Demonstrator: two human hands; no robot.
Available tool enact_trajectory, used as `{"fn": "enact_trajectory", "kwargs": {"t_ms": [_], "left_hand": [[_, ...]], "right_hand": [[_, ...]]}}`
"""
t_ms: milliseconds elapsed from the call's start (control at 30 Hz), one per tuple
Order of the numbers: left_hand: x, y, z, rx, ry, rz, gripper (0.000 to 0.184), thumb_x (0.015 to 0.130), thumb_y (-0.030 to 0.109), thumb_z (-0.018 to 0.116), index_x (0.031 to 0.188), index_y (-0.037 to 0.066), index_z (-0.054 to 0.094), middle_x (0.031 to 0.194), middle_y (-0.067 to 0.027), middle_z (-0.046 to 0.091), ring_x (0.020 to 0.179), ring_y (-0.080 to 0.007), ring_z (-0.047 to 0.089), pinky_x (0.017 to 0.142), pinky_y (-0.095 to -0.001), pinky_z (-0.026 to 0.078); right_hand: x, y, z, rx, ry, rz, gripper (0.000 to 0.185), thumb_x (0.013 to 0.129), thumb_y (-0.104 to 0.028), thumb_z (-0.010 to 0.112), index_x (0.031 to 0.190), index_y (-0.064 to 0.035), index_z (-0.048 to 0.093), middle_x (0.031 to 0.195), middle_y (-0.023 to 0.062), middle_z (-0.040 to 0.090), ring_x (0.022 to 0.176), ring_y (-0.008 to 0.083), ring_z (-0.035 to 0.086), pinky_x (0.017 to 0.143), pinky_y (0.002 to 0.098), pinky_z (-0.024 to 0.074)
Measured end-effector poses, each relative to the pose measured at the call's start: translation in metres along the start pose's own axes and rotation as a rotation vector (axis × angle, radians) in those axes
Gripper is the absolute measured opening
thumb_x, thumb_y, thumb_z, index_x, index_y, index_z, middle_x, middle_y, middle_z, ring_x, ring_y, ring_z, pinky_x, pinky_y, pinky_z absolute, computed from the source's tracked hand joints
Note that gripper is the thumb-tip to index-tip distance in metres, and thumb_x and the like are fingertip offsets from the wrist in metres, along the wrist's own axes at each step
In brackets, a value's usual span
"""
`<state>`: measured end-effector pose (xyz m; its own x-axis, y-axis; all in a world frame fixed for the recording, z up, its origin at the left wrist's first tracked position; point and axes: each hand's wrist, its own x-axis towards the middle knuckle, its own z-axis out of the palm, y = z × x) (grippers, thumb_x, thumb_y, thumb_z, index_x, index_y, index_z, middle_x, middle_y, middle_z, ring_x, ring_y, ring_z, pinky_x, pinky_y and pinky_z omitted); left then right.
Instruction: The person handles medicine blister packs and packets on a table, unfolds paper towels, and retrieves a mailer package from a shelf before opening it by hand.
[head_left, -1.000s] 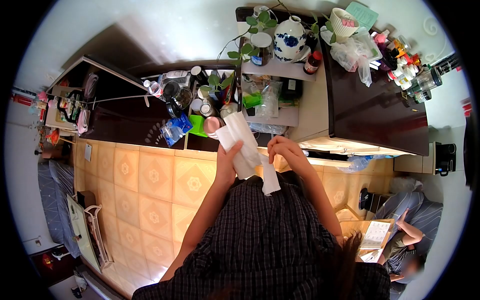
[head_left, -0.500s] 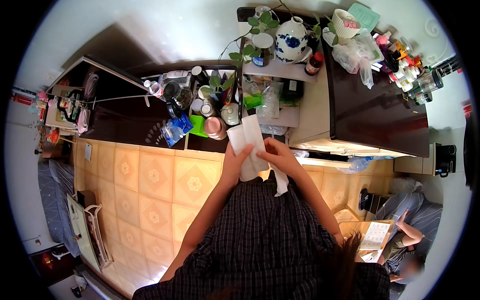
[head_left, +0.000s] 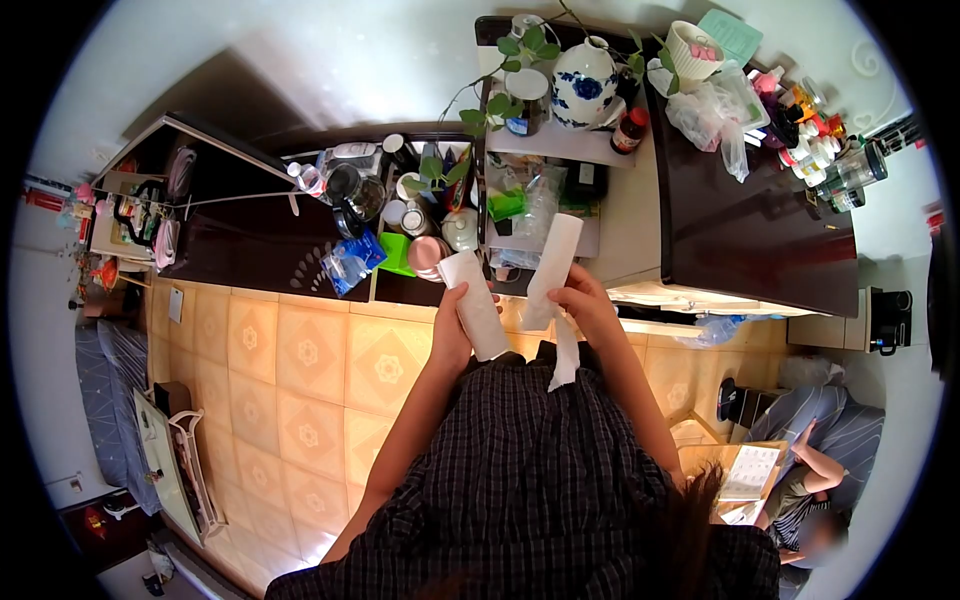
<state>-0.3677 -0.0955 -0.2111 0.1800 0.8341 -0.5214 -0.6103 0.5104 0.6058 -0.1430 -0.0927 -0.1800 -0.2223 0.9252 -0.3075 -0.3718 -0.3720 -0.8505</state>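
Note:
My left hand (head_left: 451,328) is closed around a white tissue roll (head_left: 474,308), held upright and slightly tilted in front of my body. My right hand (head_left: 588,308) pinches a strip of white tissue (head_left: 554,262) between thumb and fingers. One end of the strip stands up above the hand, and a narrower tail (head_left: 566,355) hangs down against the dark checked clothing. A gap separates the roll from the strip. Just beyond the roll stands a pink-lidded jar (head_left: 427,255).
Ahead is a dark cabinet (head_left: 235,240) with bottles, jars and a green box (head_left: 397,254). A blue-and-white vase (head_left: 584,84) stands on the shelf, beside a dark countertop (head_left: 740,230) holding bags and bottles. Another person (head_left: 805,500) sits at lower right by a small table (head_left: 775,458).
My hands have moved apart, the left leftward and the right rightward. The tissue strip, earlier overlapping the roll, is now separate from it in my right hand.

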Motion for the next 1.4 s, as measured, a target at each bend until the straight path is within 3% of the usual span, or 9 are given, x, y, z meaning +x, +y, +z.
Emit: {"fn": "enact_trajectory", "kwargs": {"t_ms": [100,400,700,867,1067,1267,1400], "left_hand": [[-0.001,0.000,0.003,0.005,0.005,0.006,0.045,0.095,0.036,0.050,0.121,0.000,0.055,0.101,-0.0134,0.065,0.093,-0.0257,0.064,0.085,-0.0384,0.052],[0.000,-0.001,0.000,0.006,0.009,0.005,0.044,0.094,0.035,0.050,0.121,0.000,0.055,0.104,-0.0115,0.065,0.093,-0.0247,0.064,0.085,-0.0380,0.052],[0.000,-0.003,-0.006,-0.026,-0.047,0.013,0.043,0.095,0.034,0.050,0.121,0.000,0.055,0.104,-0.0121,0.065,0.093,-0.0239,0.064,0.086,-0.0376,0.052],[-0.004,-0.004,0.002,0.137,0.024,0.080,0.046,0.094,0.024,0.053,0.134,0.002,0.047,0.107,-0.0120,0.063,0.097,-0.0250,0.063,0.089,-0.0403,0.053],[-0.004,-0.005,0.004,0.108,-0.022,0.059,0.038,0.097,0.020,0.055,0.128,-0.001,0.047,0.113,-0.0156,0.062,0.105,-0.0270,0.064,0.090,-0.0424,0.053],[0.007,-0.013,0.011,0.251,-0.062,0.019,0.035,0.097,0.018,0.057,0.126,-0.001,0.050,0.113,-0.0141,0.063,0.103,-0.0258,0.064,0.089,-0.0406,0.053],[0.010,-0.012,0.059,0.509,-0.186,0.133,0.037,0.097,0.018,0.061,0.127,-0.001,0.054,0.116,-0.0088,0.064,0.108,-0.0176,0.061,0.094,-0.0327,0.048]], "right_hand": [[0.001,-0.004,-0.002,-0.146,0.007,-0.036,0.036,0.082,-0.007,0.063,0.117,-0.0019,0.060,0.105,0.0052,0.064,0.101,0.0149,0.060,0.094,0.0292,0.0451],[0.005,-0.008,-0.019,-0.545,-0.072,-0.059,0.041,0.081,-0.005,0.062,0.121,-0.0014,0.055,0.108,0.0033,0.061,0.098,0.0143,0.060,0.090,0.0295,0.0470],[-0.003,-0.007,-0.012,-0.303,0.069,-0.179,0.050,0.080,-0.006,0.060,0.129,-0.0005,0.052,0.112,0.0066,0.062,0.098,0.0164,0.061,0.090,0.0312,0.0481],[-0.005,-0.012,-0.017,-0.385,0.047,-0.034,0.042,0.087,-0.013,0.065,0.126,-0.0005,0.056,0.109,0.0061,0.064,0.097,0.0145,0.060,0.088,0.0298,0.0481],[-0.016,-0.022,-0.013,-0.402,0.079,-0.059,0.041,0.088,-0.017,0.068,0.124,-0.0001,0.058,0.106,0.0046,0.064,0.095,0.0124,0.059,0.084,0.0284,0.0484],[-0.041,-0.036,-0.038,-0.414,0.148,-0.071,0.038,0.087,-0.015,0.067,0.121,0.0000,0.060,0.105,0.0040,0.065,0.095,0.0126,0.059,0.084,0.0293,0.0484],[-0.072,-0.051,-0.058,-0.370,0.197,-0.055,0.035,0.087,-0.014,0.067,0.119,-0.0003,0.061,0.105,0.0022,0.064,0.096,0.0118,0.058,0.085,0.0289,0.0479]]}}
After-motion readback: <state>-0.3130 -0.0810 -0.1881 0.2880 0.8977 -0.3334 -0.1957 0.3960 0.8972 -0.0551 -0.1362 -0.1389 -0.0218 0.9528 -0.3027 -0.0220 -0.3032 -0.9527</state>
